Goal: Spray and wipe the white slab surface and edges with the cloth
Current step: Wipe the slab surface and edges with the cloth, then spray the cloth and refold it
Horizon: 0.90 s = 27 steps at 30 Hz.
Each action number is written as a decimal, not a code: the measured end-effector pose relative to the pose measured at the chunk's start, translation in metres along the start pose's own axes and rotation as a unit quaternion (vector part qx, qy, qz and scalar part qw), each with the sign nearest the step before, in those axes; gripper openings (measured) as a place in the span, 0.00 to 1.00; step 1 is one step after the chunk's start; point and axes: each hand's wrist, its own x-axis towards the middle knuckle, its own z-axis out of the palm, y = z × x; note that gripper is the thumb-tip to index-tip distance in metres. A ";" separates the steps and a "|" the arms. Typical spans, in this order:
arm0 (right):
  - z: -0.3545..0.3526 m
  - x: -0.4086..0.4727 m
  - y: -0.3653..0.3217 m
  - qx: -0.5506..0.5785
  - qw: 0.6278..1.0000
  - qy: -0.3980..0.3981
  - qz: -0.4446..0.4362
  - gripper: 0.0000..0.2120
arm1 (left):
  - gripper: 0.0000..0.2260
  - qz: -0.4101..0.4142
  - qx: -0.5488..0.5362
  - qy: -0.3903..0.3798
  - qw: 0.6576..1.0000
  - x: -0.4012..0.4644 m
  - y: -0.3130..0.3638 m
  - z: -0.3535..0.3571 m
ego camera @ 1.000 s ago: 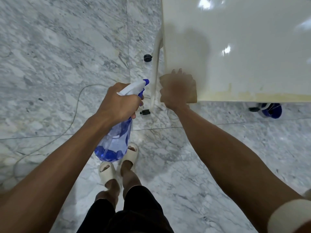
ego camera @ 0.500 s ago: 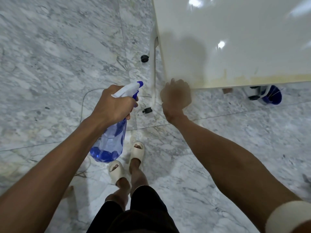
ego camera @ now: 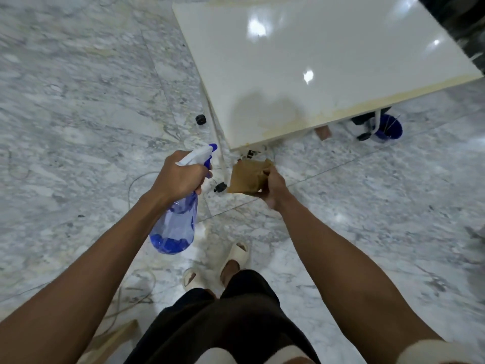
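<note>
Grey marble floor (ego camera: 78,114) spreads out under everything, and closest to us are two feet in pale sandals (ego camera: 236,256). Just above them, the left hand (ego camera: 178,177) has its grip wrapped tight around the neck of a blue spray bottle (ego camera: 175,224), with the nozzle pointing toward the slab. Beside it, the right hand (ego camera: 274,185) pinches a brown cloth (ego camera: 248,177) between thumb and fingers, and the cloth hangs in the air, not touching anything. A little farther off is the corner of the white slab (ego camera: 315,61), which sits raised off the floor. Its near edge has yellow stains along it, and those look like the dirty part that needs work. A good way to do this step would be to aim the nozzle at that stained edge, spray it wet, then press the cloth flat and rub along the edge. Behind the slab sits a blue bucket (ego camera: 388,128).
</note>
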 end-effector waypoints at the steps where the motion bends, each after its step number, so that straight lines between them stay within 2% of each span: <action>1: -0.004 -0.004 -0.011 0.047 0.998 -0.028 -0.007 0.18 | 0.14 0.005 0.003 -0.003 1.000 -0.002 0.005 0.003; 4: -0.016 -0.011 -0.038 0.172 0.982 -0.079 -0.009 0.24 | 0.15 0.005 0.008 -0.008 1.000 -0.002 0.019 0.015; 7: -0.032 -0.012 -0.067 0.229 0.964 -0.129 -0.039 0.28 | 0.15 0.010 0.015 -0.010 1.000 0.007 0.035 0.032; 9: -0.047 -0.005 -0.084 0.232 0.960 -0.146 -0.061 0.21 | 0.17 0.008 0.021 -0.003 1.000 0.018 0.044 0.046; 11: -0.066 0.013 -0.101 0.239 0.960 -0.128 -0.064 0.16 | 0.17 0.002 0.020 0.012 1.000 0.032 0.053 0.061; 15: -0.098 0.052 -0.144 0.254 0.960 -0.116 -0.024 0.26 | 0.10 -0.005 0.015 0.050 0.999 0.064 0.082 0.098; 17: -0.107 0.066 -0.172 0.239 0.963 -0.125 -0.004 0.25 | 0.11 -0.004 0.004 0.062 0.998 0.077 0.100 0.118; 20: -0.113 0.085 -0.213 0.226 0.960 -0.164 0.017 0.22 | 0.05 0.005 -0.009 0.093 0.996 0.098 0.123 0.138; 23: -0.105 0.101 -0.246 0.203 0.955 -0.214 0.019 0.23 | 0.10 0.004 -0.046 0.122 0.992 0.117 0.139 0.151; 27: -0.078 0.126 -0.282 0.168 0.952 -0.254 0.034 0.24 | 0.08 -0.008 -0.083 0.157 0.984 0.145 0.158 0.157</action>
